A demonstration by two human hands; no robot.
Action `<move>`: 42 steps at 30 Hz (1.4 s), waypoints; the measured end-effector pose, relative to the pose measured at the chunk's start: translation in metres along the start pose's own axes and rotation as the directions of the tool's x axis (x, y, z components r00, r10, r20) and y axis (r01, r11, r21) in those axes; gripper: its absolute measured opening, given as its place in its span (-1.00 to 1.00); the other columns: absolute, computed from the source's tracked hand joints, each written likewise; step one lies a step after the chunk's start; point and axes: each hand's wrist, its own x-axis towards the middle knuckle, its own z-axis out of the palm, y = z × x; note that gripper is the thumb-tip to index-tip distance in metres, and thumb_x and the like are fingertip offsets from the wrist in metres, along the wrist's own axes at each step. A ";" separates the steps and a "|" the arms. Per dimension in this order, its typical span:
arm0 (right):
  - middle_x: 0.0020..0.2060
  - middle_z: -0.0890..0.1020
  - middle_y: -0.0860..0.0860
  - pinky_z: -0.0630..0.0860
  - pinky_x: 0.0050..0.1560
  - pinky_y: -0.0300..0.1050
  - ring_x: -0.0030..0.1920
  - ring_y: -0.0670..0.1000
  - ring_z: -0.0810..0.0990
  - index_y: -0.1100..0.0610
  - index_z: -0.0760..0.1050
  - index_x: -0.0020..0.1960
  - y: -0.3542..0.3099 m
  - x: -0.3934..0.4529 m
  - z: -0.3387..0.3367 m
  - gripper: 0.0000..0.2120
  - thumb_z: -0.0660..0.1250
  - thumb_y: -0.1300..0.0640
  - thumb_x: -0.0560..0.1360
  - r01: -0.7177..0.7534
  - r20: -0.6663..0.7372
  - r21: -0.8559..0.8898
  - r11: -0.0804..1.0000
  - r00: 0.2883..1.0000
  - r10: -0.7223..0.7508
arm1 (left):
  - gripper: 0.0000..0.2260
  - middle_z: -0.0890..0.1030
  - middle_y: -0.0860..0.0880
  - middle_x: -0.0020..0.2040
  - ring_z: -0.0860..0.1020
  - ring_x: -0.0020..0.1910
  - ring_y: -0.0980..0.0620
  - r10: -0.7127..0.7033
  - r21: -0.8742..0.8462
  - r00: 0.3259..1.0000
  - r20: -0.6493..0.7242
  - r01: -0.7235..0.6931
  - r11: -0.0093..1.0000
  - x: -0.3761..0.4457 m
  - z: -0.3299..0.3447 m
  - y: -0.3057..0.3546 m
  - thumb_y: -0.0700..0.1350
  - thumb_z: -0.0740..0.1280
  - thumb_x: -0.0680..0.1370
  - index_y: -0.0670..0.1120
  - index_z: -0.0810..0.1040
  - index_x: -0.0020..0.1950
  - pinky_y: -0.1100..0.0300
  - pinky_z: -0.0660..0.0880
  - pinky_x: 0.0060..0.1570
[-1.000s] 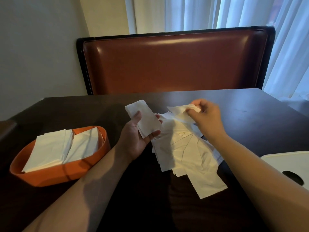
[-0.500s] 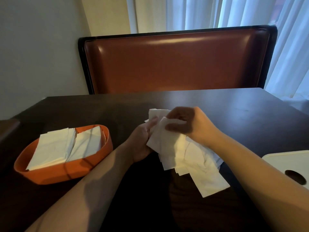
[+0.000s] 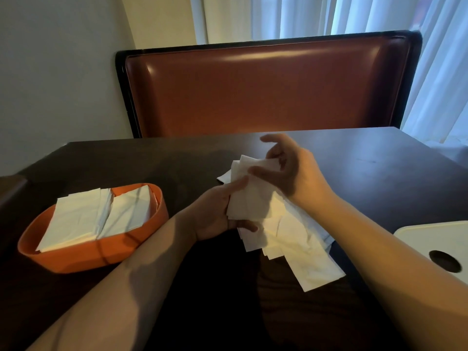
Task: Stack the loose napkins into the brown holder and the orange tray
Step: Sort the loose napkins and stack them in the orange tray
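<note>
Left hand (image 3: pixel 217 211) curled around a small stack of napkins (image 3: pixel 249 198), thumb along the near face, fingers underneath at the lower edge. Right hand (image 3: pixel 291 171) just above and touching the stack's top corner, fingers spread and relaxed, not clamped; blurred, so exact contact hard to judge. Loose napkins (image 3: pixel 301 247) fanned out on the table (image 3: pixel 354 160) beneath and to the right of both hands, overlapping at odd angles. Orange tray (image 3: pixel 101 252) to the left, well apart from the pile, already holding two side-by-side batches of folded napkins (image 3: pixel 83 219). Brown holder not identifiable in view. Handling, as judged: thin paper, very light, soft, limp when held by one corner, prone to creasing, tearing and sliding off neighbouring sheets. Best taken across the full width, thumb on top and fingers below, close to the folded edge; edges to be squared against the palm before transfer. Light pressure only. Surface: dark, smooth, matte wood, low friction likely, so single sheets probably easier lifted from a corner than pinched flat. White lid-like object (image 3: pixel 435 247) with a dark round hole at the right edge. Beyond the table, a reddish-brown padded seat back (image 3: pixel 266 89), pale wall to the left, sheer curtains (image 3: pixel 379 13) behind, dim daylight.
</note>
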 end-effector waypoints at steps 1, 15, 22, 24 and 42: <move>-0.18 0.56 -0.05 0.51 -0.21 -0.35 -0.25 -0.17 0.52 0.09 0.48 0.28 0.004 0.000 -0.001 -0.54 0.47 -0.04 0.45 -0.051 -0.007 0.033 0.998 0.999 0.051 | -0.65 0.69 -0.13 -0.11 0.67 -0.18 -0.07 0.007 -0.029 1.000 -0.007 -0.008 1.000 0.000 -0.001 0.000 0.04 0.22 0.51 -0.12 0.48 0.21 0.07 0.61 -0.33; -0.39 0.59 0.06 0.52 -0.28 -0.19 -0.38 -0.04 0.52 0.20 0.57 -0.19 0.009 0.002 -0.008 -0.82 0.40 0.12 0.54 -0.249 0.014 0.553 0.795 0.957 0.290 | -0.69 0.57 -0.19 0.12 0.65 -0.02 -0.13 0.125 -0.108 0.983 -0.130 -0.140 0.984 0.002 -0.004 0.003 0.09 0.15 0.61 -0.06 0.45 0.23 -0.03 0.64 -0.15; -0.39 0.61 0.04 0.53 -0.32 -0.06 -0.34 0.07 0.53 0.21 0.55 -0.17 0.006 -0.005 0.015 -0.84 0.35 0.21 0.58 -0.336 0.074 0.673 0.659 0.917 0.392 | -0.41 0.66 -0.15 0.07 0.64 0.01 -0.12 0.096 -0.070 0.995 -0.031 -0.098 0.993 0.006 -0.003 0.001 0.31 -0.05 0.62 -0.05 0.50 0.33 0.00 0.60 -0.14; -0.37 0.62 0.02 0.51 -0.40 -0.09 -0.35 0.05 0.53 0.24 0.58 -0.11 0.004 -0.007 0.020 -0.88 0.35 0.21 0.58 -0.362 0.089 0.667 0.651 0.906 0.413 | -0.45 0.64 -0.18 0.08 0.65 -0.01 -0.12 0.101 -0.083 0.993 -0.054 -0.105 0.991 0.006 -0.003 0.000 0.29 -0.02 0.63 -0.04 0.50 0.32 -0.01 0.61 -0.16; -0.24 0.60 -0.01 0.46 -0.30 -0.30 -0.28 -0.11 0.52 0.14 0.58 -0.08 -0.008 -0.002 0.020 -0.95 0.39 0.26 0.54 -0.315 -0.051 0.503 0.805 0.919 0.392 | -0.55 0.66 -0.19 0.08 0.63 0.02 -0.16 0.078 -0.101 0.996 -0.037 -0.081 0.992 0.002 -0.003 0.002 0.22 0.00 0.65 0.01 0.47 0.33 0.03 0.60 -0.22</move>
